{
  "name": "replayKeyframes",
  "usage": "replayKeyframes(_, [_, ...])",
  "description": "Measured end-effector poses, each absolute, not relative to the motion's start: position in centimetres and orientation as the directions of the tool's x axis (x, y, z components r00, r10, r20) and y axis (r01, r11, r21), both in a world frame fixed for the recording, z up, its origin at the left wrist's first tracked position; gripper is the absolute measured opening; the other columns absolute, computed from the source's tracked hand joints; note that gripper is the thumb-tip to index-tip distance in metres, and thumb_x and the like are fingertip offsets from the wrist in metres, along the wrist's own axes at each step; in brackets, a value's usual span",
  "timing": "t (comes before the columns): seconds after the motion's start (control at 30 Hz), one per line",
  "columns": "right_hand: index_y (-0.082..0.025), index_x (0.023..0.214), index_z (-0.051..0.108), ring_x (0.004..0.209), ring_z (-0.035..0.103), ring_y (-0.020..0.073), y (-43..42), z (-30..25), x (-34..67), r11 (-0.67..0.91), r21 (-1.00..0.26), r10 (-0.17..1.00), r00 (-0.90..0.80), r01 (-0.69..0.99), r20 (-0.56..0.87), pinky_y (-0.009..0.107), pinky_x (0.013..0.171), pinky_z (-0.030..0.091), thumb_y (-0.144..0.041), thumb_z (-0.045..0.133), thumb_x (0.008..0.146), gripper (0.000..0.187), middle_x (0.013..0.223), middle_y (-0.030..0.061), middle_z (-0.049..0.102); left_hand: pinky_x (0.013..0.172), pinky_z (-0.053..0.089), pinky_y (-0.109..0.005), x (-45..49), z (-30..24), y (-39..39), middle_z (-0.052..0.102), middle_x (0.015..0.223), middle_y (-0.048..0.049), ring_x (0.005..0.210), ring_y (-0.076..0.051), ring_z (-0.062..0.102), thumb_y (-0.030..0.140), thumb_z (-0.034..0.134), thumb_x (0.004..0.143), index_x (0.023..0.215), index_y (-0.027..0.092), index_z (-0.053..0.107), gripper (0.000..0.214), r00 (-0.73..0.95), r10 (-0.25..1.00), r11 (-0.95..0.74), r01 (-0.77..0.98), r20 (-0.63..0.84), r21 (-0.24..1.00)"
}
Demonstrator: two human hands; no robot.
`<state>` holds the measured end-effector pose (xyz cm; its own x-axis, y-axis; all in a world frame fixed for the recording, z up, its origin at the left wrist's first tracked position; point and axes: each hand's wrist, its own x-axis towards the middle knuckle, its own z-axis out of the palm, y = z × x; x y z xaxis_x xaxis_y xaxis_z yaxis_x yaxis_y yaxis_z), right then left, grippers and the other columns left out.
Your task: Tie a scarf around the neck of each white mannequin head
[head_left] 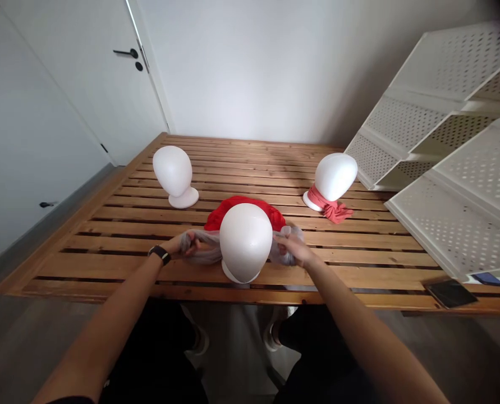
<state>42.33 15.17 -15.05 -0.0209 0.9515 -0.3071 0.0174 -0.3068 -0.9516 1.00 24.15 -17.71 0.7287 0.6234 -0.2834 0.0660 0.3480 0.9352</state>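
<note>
As we hold the sheer grey scarf (203,247) out on either side of the white mannequin head (245,242) on the desk (115,224), at lower centre of the frame, our left hand (181,245) and right hand (294,249) sit level. Our fingers (194,247) close firmly, pinching the fabric taut.

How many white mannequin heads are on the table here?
3. One mannequin head stands bare, far left; a second, far right, has a coral scarf at its base; the third stands nearest, between the left hand and right hand.

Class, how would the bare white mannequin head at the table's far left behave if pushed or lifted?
The white mannequin head looks top-heavy on its small round base, so it could tip if pushed. Its smooth, glossy surface may feel slippery to grip.
</note>
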Motion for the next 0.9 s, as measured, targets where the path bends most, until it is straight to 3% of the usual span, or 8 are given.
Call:
replayKeyframes(0.1, [-0.02, 0.069, 0.057, 0.05, 0.044, 0.0111, 10.8, -17.4, 39.3, -0.364, -0.93, 0.931, 0.01, -0.043, -0.365, 0.026, 0.051, 0.035, -0.052, 0.077, 0.07, 0.038, 0.055, -0.0031, 0.053, 0.055, 0.049, -0.026, 2.8, -19.1, 19.8, 0.073, 0.069, -0.0098, 0.057, -0.018, 0.064, 0.063, 0.079, 0.071, 0.098, 0.01, 0.075, 0.059, 0.833, 0.422, 0.396, 0.184, -0.357, 0.899])
replayKeyframes(0.2, [-0.02, 0.074, 0.06, 0.053, 0.05, 0.0134, 7.7, -18.9, 35.4, -0.364, -0.927, 0.925, 0.085, -0.092, -0.372, 0.026, 0.054, 0.039, -0.042, 0.073, 0.069, 0.026, 0.061, -0.0016, 0.06, 0.073, 0.057, -0.036, 6.3, -19.8, 15.9, 0.077, 0.095, -0.0182, 0.078, -0.025, 0.072, 0.051, 0.083, 0.072, 0.11, 0.008, 0.072, 0.058, 0.861, 0.362, 0.435, 0.183, -0.357, 0.882])
replayKeyframes(0.33, [-0.019, 0.089, 0.065, 0.074, 0.062, 0.0206, 5.8, -19.8, 31.1, -0.317, -0.945, 0.919, 0.221, -0.081, -0.327, 0.03, 0.068, 0.048, -0.036, 0.07, 0.069, 0.027, 0.084, 0.0047, 0.07, 0.081, 0.059, -0.042, 11.0, -20.6, 12.2, 0.075, 0.091, -0.0196, 0.085, -0.028, 0.072, 0.048, 0.075, 0.082, 0.105, 0.005, 0.071, 0.049, 0.819, 0.474, 0.428, 0.107, -0.323, 0.898])
replayKeyframes(0.4, [-0.018, 0.102, 0.065, 0.094, 0.064, 0.0258, 5.1, -20.1, 29.5, -0.261, -0.965, 0.909, 0.341, 0.021, -0.238, 0.035, 0.083, 0.051, -0.03, 0.069, 0.068, 0.036, 0.102, 0.0098, 0.072, 0.089, 0.058, -0.042, 12.6, -20.8, 11.0, 0.076, 0.094, -0.0186, 0.095, -0.029, 0.07, 0.045, 0.074, 0.083, 0.106, 0.005, 0.071, 0.046, 0.781, 0.554, 0.383, 0.068, -0.288, 0.921])
replayKeyframes(0.53, [-0.014, 0.119, 0.064, 0.119, 0.056, 0.0309, 3.1, -21.5, 26.5, -0.15, -0.944, 0.876, 0.483, 0.294, 0.012, 0.044, 0.107, 0.044, -0.02, 0.055, 0.074, 0.046, 0.123, 0.0176, 0.063, 0.103, 0.054, -0.046, 14.6, -20.8, 9.6, 0.077, 0.102, -0.0178, 0.111, -0.033, 0.066, 0.042, 0.078, 0.077, 0.111, 0.007, 0.073, 0.049, 0.702, 0.675, 0.289, 0.033, -0.228, 0.957])
replayKeyframes(0.73, [-0.009, 0.14, 0.056, 0.142, 0.039, 0.0372, 0.0, -22.5, 23.7, -0.13, -0.856, 0.909, 0.404, 0.5, 0.098, 0.052, 0.118, 0.033, -0.018, 0.058, 0.071, 0.07, 0.148, 0.0239, 0.041, 0.122, 0.037, -0.047, 16.3, -21.3, 9.5, 0.072, 0.127, -0.0152, 0.133, -0.031, 0.057, 0.047, 0.072, 0.079, 0.123, 0.014, 0.071, 0.055, 0.594, 0.778, 0.04, 0.278, -0.204, 0.96])
replayKeyframes(0.83, [-0.014, 0.146, 0.052, 0.148, 0.031, 0.0413, -1.2, -21.3, 23.4, -0.165, -0.826, 0.906, 0.413, 0.539, 0.088, 0.058, 0.119, 0.028, -0.028, 0.069, 0.072, 0.077, 0.159, 0.0224, 0.031, 0.125, 0.031, -0.041, 17.1, -21.6, 10.0, 0.067, 0.137, -0.0133, 0.138, -0.028, 0.053, 0.044, 0.071, 0.08, 0.121, 0.017, 0.072, 0.049, 0.584, 0.788, -0.028, 0.353, -0.196, 0.935])
replayKeyframes(0.9, [-0.018, 0.141, 0.059, 0.148, 0.032, 0.0412, -2.0, -20.4, 23.2, -0.185, -0.827, 0.889, 0.45, 0.53, 0.09, 0.058, 0.119, 0.028, -0.036, 0.074, 0.073, 0.071, 0.16, 0.0198, 0.031, 0.124, 0.032, -0.036, 17.6, -21.4, 10.4, 0.068, 0.136, -0.0114, 0.139, -0.027, 0.051, 0.044, 0.072, 0.078, 0.117, 0.019, 0.074, 0.046, 0.584, 0.79, -0.075, 0.393, -0.186, 0.917])
